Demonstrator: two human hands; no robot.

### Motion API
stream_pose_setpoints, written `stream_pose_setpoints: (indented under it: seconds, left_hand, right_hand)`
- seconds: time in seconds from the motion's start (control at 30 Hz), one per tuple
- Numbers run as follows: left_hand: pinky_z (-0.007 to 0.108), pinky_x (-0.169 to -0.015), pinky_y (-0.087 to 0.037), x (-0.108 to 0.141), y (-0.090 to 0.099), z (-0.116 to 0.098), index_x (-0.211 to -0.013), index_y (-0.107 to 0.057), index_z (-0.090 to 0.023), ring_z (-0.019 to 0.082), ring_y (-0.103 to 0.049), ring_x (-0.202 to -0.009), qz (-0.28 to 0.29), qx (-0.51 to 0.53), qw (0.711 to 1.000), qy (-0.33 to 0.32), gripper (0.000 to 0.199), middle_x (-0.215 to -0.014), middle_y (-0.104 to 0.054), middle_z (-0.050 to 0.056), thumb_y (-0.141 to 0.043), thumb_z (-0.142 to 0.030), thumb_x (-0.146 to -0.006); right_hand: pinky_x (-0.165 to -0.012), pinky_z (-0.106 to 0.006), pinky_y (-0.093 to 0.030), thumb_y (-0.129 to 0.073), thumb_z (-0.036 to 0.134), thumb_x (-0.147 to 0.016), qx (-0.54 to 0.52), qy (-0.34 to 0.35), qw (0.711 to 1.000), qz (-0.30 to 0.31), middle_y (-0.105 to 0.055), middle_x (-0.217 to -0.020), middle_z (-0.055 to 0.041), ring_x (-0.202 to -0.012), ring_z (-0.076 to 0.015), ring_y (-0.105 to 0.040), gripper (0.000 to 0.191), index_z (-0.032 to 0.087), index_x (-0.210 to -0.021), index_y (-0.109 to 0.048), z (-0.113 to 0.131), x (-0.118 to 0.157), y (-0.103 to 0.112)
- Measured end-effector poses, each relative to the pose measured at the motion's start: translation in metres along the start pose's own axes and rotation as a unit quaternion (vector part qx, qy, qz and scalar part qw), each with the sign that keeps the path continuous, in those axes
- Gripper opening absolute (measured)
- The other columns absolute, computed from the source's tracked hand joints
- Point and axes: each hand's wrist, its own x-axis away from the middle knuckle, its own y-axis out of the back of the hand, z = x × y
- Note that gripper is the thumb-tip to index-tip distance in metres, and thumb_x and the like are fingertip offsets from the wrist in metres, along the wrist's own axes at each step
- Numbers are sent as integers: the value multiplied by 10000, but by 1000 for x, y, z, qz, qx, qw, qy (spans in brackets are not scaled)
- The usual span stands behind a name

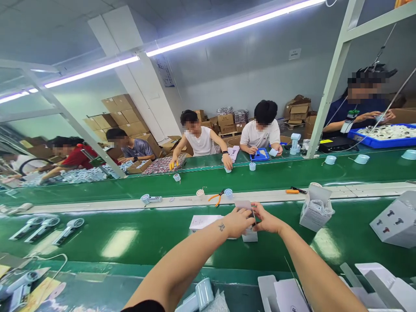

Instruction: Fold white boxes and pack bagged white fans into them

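Observation:
My left hand (238,222) and my right hand (264,219) meet above a green conveyor belt (169,242). Their fingers pinch the top of a small white carton (249,234) from either side. The carton stands on the belt, and a pale flap or card (243,205) rises between my fingers, partly hidden by them. A white printed sheet (203,222) lies just left of my left hand, partly under that wrist.
An open white carton (315,212) and a larger printed carton (398,219) stand to the right. Several handheld fans (45,227) lie on the left. Orange pliers (216,197) rest on a raised strip. Co-workers sit across the belt. White packaging pieces (380,286) lie at lower right.

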Motion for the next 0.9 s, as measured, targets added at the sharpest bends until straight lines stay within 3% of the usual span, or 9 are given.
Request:
stream_pose_setpoints:
  seconds: [0.17,0.27,0.37,0.47,0.57,0.63,0.7,0.8,0.9]
  left_hand:
    - [521,-1075,-309,27,-15,-25,-1297,-484,-187,299,-432,-1306,-65,99,982,148,476,-1356,-539,159,-601,-378,-877]
    - [415,-1042,-367,65,-17,-16,-1211,-565,-199,234,-531,-1202,-113,166,922,331,307,-1245,-623,119,-435,-205,-934]
    - [326,-875,-461,127,-31,-13,-1048,-636,-156,216,-635,-990,-74,195,871,445,298,-1029,-696,114,-382,-111,-898]
    - [266,-747,-472,189,-54,-36,-933,-656,-174,176,-657,-799,-11,240,839,488,239,-834,-708,45,-431,-123,-869]
    - [302,-800,-470,229,-81,-74,-974,-651,-181,223,-647,-927,45,264,817,510,205,-945,-709,65,-598,-173,-776]
    - [374,-854,-466,242,-97,-93,-1018,-641,-175,310,-608,-1052,78,271,804,523,418,-1064,-683,115,-735,-151,-611]
    - [397,-861,-466,247,-109,-104,-988,-645,-173,342,-599,-1068,100,282,794,530,472,-1066,-673,128,-751,-104,-533]
    - [343,-844,-464,247,-111,-111,-931,-637,-170,276,-628,-996,82,304,782,538,279,-1015,-662,105,-655,-128,-656]
    - [336,-805,-463,238,-94,-121,-960,-618,-135,254,-633,-931,24,327,766,553,211,-1000,-644,117,-572,-190,-761]
  right_hand:
    - [-1100,-472,-354,-791,282,-527,17,0,1000,-17,-484,-1382,-127,-1315,-290,-446,851,258,-1259,-356,1,7,1]
    - [-1138,-558,-274,-805,274,-498,56,-38,997,-45,-383,-1471,-163,-1391,-351,-339,1002,237,-1359,-295,9,17,7]
    - [-1148,-636,-181,-842,305,-458,115,-70,984,-117,-179,-1556,-204,-1452,-422,-130,1171,206,-1435,-205,33,36,19]
    - [-998,-605,-435,-801,430,-579,174,-82,968,-163,-455,-1386,-186,-1276,-413,-455,827,224,-1300,-453,69,54,8]
    - [-745,-428,-566,-642,480,-763,91,-148,985,-8,-674,-937,-84,-824,-244,-662,282,244,-917,-642,91,58,-56]
    - [-646,-366,-553,-675,408,-744,37,-237,964,111,-664,-731,-38,-622,-176,-627,190,226,-709,-630,86,57,-120]
    - [-561,-361,-541,-769,329,-650,19,-293,942,164,-589,-523,-11,-477,-157,-572,256,203,-551,-570,66,58,-181]
    - [-581,-381,-551,-793,370,-638,-56,-355,919,161,-568,-509,1,-471,-154,-581,309,199,-575,-544,30,71,-241]
    - [-669,-366,-552,-740,507,-694,-160,-354,919,66,-646,-719,-33,-642,-161,-645,347,213,-751,-564,12,84,-260]
